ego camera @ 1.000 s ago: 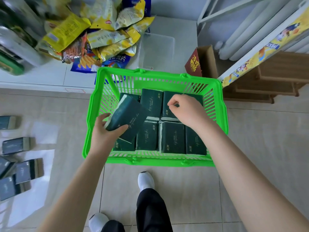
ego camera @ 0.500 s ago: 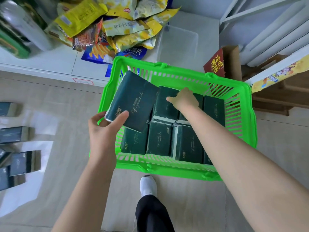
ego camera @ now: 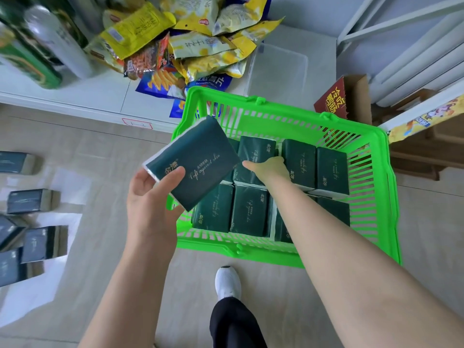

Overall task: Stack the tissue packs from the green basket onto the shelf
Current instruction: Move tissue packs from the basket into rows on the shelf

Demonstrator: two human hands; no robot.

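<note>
Here the left hand (ego camera: 148, 197) grips one dark green tissue pack (ego camera: 198, 167) by its near corner, thumb across the printed face, holding it clear above the left rim of the green basket (ego camera: 251, 249), probably so it can go to the shelf. The right hand (ego camera: 270, 169) rests on a back-row pack (ego camera: 253, 151) inside the basket. Its fingertips are hidden, so I cannot tell whether it has a grip.

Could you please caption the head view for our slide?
Left hand holds a tissue pack over the green basket while right hand reaches among the packs inside.
</note>
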